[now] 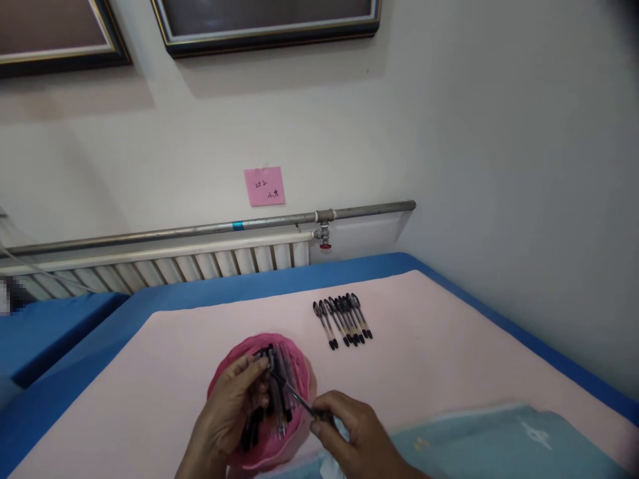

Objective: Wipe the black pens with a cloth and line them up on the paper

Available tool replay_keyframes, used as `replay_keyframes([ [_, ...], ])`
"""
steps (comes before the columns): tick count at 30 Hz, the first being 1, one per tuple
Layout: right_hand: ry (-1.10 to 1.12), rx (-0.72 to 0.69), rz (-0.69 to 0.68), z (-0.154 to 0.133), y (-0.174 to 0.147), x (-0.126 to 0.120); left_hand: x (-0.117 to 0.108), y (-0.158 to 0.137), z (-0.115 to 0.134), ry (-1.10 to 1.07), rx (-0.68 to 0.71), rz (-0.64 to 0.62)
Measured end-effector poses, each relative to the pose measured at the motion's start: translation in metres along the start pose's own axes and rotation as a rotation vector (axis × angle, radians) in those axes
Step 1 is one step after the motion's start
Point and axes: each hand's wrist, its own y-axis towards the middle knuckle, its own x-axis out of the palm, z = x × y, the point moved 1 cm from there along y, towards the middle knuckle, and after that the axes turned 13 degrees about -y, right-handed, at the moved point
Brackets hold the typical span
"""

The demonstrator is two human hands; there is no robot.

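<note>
My right hand (352, 429) is closed round one end of a pen (299, 398) with a clear barrel and black parts. The pen slants up to the left, over a pink basket (219, 367). At its far black end, my left hand (238, 392) pinches with thumb and fingers, which partly hide what they grip. Several clear tubes (286, 369) and black pen parts (253, 429) lie inside the basket beneath my hands. Beyond it, to the right, several capped pens (344, 320) lie side by side in a row.
A pale pink sheet (429, 346) covers the blue table (479, 309). A teal cloth (474, 439) lies along the near right, with something white (332, 464) under my right hand. Behind the table are a radiator (187, 266), a pipe (200, 229) and a wall with a pink note (264, 187).
</note>
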Motion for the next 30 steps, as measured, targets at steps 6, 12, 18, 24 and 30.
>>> replay_keyframes([
  [6,-0.012,0.031,0.010,0.001,0.001,-0.001,0.003,0.000,-0.005,0.074,0.060,-0.017],
  [12,0.260,0.223,-0.056,0.004,0.002,0.003,0.008,-0.004,-0.001,0.010,0.053,-0.103],
  [18,0.324,0.250,-0.072,0.007,0.003,0.006,0.011,-0.004,-0.002,-0.052,0.037,-0.107],
  [24,0.300,0.206,-0.036,0.006,0.003,0.003,0.015,-0.001,-0.008,-0.019,0.096,-0.035],
  [30,0.275,0.202,-0.035,0.003,0.002,0.000,0.012,-0.002,-0.006,0.033,0.082,-0.018],
])
